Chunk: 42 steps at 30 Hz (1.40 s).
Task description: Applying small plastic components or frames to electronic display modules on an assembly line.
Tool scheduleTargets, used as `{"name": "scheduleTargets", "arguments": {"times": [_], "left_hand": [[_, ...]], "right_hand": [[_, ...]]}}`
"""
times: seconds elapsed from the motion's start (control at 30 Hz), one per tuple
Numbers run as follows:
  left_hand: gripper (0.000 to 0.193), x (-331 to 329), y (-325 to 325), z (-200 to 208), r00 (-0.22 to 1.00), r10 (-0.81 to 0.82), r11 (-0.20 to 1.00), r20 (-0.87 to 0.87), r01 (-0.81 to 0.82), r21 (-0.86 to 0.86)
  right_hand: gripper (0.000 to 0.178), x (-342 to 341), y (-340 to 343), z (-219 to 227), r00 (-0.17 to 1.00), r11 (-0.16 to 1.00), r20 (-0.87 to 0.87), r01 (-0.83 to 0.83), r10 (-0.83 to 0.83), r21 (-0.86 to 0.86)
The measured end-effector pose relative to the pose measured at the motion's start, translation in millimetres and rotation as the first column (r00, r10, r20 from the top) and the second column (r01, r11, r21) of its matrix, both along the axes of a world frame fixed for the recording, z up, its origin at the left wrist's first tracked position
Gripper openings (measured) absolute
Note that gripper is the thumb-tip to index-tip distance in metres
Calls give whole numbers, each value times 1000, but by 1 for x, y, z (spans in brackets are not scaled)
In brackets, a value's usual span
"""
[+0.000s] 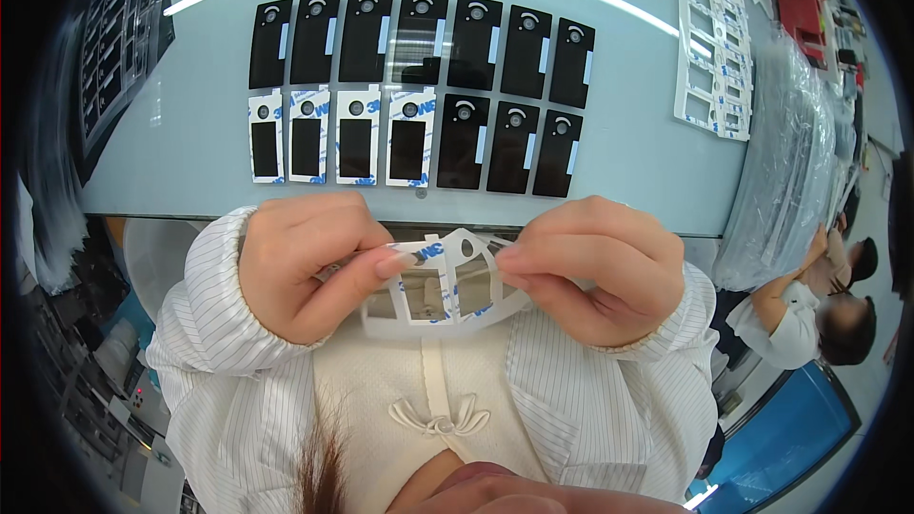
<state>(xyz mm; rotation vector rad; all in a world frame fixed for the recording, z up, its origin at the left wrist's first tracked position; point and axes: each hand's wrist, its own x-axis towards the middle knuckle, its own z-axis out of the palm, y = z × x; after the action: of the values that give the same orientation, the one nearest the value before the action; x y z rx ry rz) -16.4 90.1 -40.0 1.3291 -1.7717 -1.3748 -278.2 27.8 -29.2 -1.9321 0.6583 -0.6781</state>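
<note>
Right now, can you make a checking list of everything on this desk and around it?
Surface: pale blue-grey table, glossy, with light strips reflected in it.
Job's things: white frame-shaped liner sheet with cut-out windows, bent between both hands; two rows of seven black panels on the table, the four at the left of the near row covered by white liners.
Clutter: stack of white frame sheets at the far right; clear plastic bags beside it.
Grippers: left hand and right hand pinch the sheet at its ends.
Cables: nothing seen.
Surroundings: another person at right; a tray of dark parts at left.
</note>
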Motion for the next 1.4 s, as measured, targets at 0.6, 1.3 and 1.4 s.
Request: {"name": "scheduleTargets", "arguments": {"times": [0.6,1.3,1.4], "left_hand": [[22,-10,4,-18,925,-106,822,365,288,-491],[24,-9,2,-14,873,-105,795,476,361,-487],[24,-9,2,-13,871,-107,804,479,359,-474]], "right_hand": [[10,21,-50,-23,968,954,-224,170,-114,246],[10,21,-51,-28,956,984,-275,135,-99,117],[11,21,-52,-28,957,985,-273,130,-95,114]]}}
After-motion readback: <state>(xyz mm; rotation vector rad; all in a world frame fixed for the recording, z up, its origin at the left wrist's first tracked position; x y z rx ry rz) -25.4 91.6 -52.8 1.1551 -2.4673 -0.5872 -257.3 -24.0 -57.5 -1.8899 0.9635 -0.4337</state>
